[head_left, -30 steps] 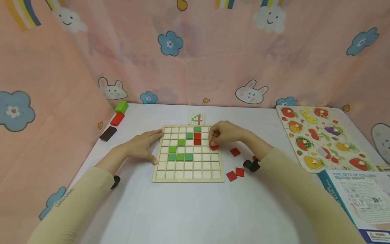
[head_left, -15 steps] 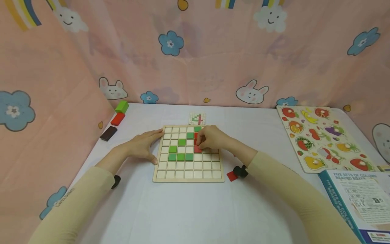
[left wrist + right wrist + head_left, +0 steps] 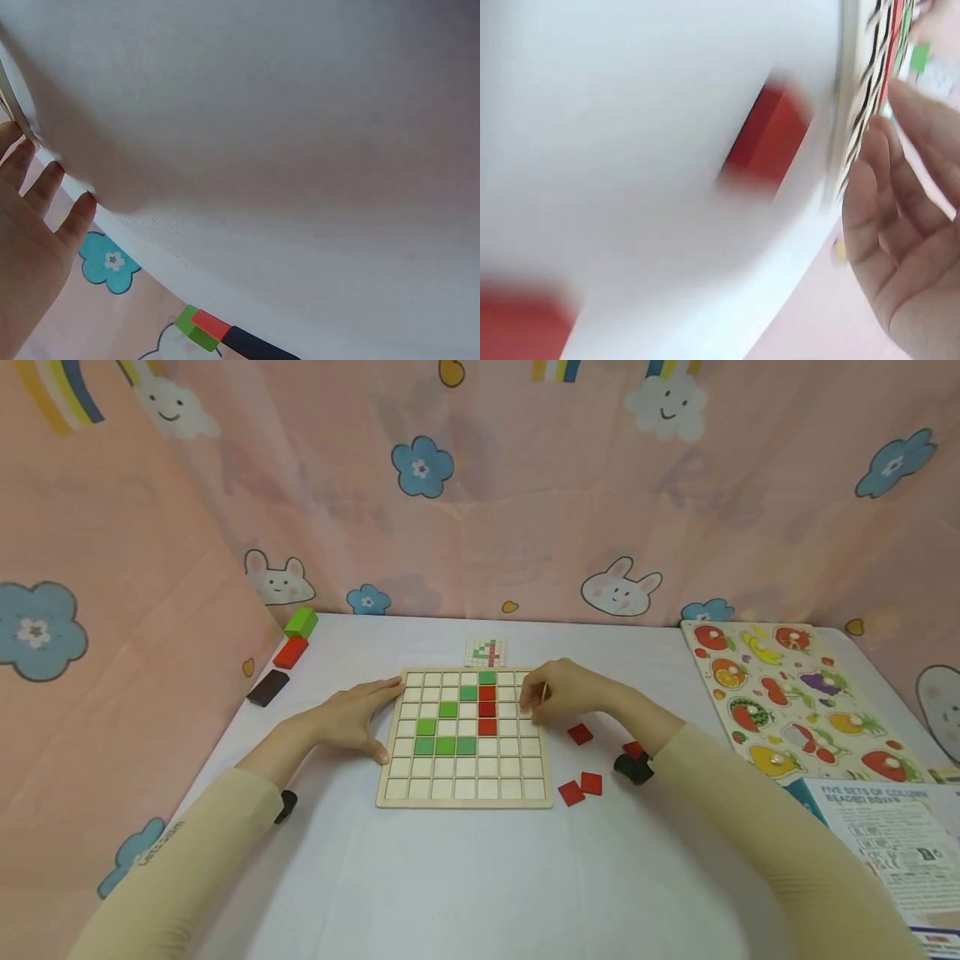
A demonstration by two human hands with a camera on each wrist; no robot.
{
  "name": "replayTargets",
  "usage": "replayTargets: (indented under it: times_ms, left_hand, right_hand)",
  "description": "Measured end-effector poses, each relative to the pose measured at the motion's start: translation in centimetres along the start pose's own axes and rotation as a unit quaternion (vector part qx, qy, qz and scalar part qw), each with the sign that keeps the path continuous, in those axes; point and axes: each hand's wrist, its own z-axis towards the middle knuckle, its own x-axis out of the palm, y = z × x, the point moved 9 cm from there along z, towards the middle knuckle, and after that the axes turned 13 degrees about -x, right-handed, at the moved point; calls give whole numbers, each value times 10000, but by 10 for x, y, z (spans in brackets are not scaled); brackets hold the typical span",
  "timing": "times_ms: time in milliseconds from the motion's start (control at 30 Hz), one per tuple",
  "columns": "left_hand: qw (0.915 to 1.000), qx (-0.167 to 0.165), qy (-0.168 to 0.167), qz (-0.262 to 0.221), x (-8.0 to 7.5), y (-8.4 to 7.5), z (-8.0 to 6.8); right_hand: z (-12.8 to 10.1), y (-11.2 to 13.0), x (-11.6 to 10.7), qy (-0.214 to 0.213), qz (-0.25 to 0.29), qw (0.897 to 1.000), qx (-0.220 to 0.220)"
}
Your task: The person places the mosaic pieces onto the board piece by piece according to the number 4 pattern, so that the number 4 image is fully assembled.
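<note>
My left hand (image 3: 347, 720) lies flat, fingers straight, against the left edge of the grid board (image 3: 464, 798). My right hand (image 3: 564, 692) hovers empty with fingers loosely curled at the board's right edge, near a loose red tile (image 3: 579, 734) on the table.

Motion-blurred red tiles (image 3: 765, 146) in right wrist view; printed box (image 3: 892, 852) edge-cropped.

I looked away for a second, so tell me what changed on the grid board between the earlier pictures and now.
The right hand carried a red tile from the board's right edge to the red column, let it go there under the other two, and drew back right, fingers relaxed. The left hand stayed flat against the grid board; the green tiles and loose red tiles did not move.
</note>
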Motion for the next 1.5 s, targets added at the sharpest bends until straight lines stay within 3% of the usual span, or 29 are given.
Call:
replayTargets:
  times_ms: [200,367,933,1067,1267,1500]
  left_hand:
    - [10000,-16,15,3,0,1,0]
    - [10000,-42,35,-22,0,2,-2]
    - [10000,9,-33,-39,0,1,-1]
    - [10000,-3,-5,-37,0,0,-1]
    - [10000,1,-21,-52,0,-2,0]
    - [10000,-11,-4,-27,0,-1,0]
  right_hand:
    - [-32,-36,-5,663,373,9962,429]
    - [-46,-45,-1,1004,566,9920,521]
    - [-46,-49,2,824,486,9943,461]
    - [-38,-42,1,614,681,9951,382]
    - [-13,-8,3,59,857,9962,147]
    - [16,26,17,-146,914,9957,-55]
